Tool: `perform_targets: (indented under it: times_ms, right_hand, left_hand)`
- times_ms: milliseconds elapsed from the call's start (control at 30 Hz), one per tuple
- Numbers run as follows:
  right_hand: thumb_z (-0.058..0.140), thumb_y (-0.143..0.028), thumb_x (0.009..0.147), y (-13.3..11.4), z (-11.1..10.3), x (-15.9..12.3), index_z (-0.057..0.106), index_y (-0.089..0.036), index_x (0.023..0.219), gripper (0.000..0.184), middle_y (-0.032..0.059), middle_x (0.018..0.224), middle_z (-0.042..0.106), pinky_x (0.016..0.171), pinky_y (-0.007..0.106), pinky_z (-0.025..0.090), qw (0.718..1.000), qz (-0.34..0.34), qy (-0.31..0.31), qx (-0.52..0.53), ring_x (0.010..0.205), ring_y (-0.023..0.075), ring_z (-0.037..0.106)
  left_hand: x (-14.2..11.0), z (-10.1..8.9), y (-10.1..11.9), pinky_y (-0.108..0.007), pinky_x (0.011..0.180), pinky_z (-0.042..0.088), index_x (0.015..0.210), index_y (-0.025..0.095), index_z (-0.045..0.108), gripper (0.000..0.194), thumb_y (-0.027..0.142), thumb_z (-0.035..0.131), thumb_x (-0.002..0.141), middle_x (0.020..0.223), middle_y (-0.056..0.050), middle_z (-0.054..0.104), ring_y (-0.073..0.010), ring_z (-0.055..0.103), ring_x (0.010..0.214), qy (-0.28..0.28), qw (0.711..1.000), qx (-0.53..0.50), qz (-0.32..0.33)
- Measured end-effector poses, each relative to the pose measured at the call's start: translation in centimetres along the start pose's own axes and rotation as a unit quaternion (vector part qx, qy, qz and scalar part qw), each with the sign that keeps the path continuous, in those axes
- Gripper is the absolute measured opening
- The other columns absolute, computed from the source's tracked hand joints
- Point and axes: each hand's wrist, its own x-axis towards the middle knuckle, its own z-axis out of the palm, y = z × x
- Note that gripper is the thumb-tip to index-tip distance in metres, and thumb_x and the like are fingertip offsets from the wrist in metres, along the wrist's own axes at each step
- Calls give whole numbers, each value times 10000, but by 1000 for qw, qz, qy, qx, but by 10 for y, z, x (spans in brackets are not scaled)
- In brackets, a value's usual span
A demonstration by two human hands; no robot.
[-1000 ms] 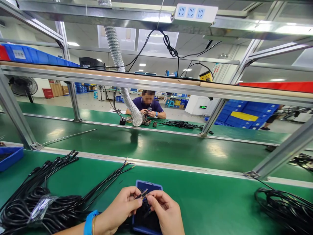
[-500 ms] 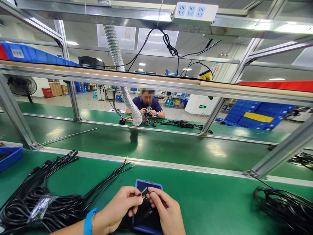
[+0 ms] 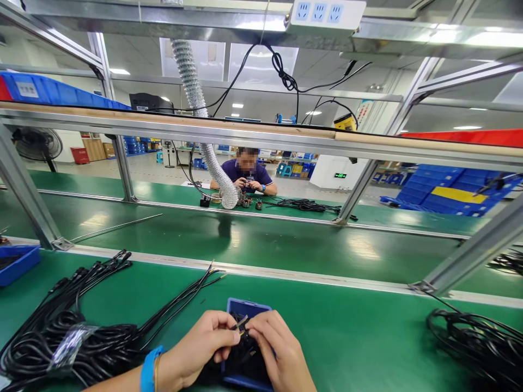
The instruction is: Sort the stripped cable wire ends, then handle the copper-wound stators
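My left hand (image 3: 206, 340) is closed in a pinch on the end of a black cable, whose thin bared wires (image 3: 241, 322) stick out past the fingertips, one of them yellow. My right hand (image 3: 277, 344) has thumb and forefinger pressed together right at those wire tips. Whatever is between its fingers is too small and hidden to make out. Under both hands lies a blue tray (image 3: 249, 306) holding small black pieces (image 3: 250, 351). Left of my forearm sits a bundle of black cables (image 3: 98, 345) bound with clear wrap, its stripped ends pointing toward the back.
Another coil of black cables (image 3: 476, 340) lies at the right. A blue bin (image 3: 20, 267) stands at the left edge. Metal posts (image 3: 469, 245) and a shelf rail (image 3: 245, 128) frame the green bench (image 3: 355, 337). Across it, a person (image 3: 247, 173) works beside a silver duct hose (image 3: 214, 169).
My right hand has moved slightly closer to my left, its fingertips now meeting the wire ends. My left hand has barely moved. The view has shifted slightly.
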Motion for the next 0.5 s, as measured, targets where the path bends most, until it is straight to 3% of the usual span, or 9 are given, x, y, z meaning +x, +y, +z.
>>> perform_targets:
  times_ms: [500]
  right_hand:
    - [454, -42, 968, 2, -4, -3, 615, -210, 1059, 250, 75, 895, 637, 683, 289, 545, 995, -55, -30, -84, 806, 194, 617]
  left_hand:
    - [2, 0, -3, -224, 475, 244, 712, 177, 532, 260, 377, 667, 618, 598, 68, 456, -79, 392, 520, 0, 1000, 23, -6]
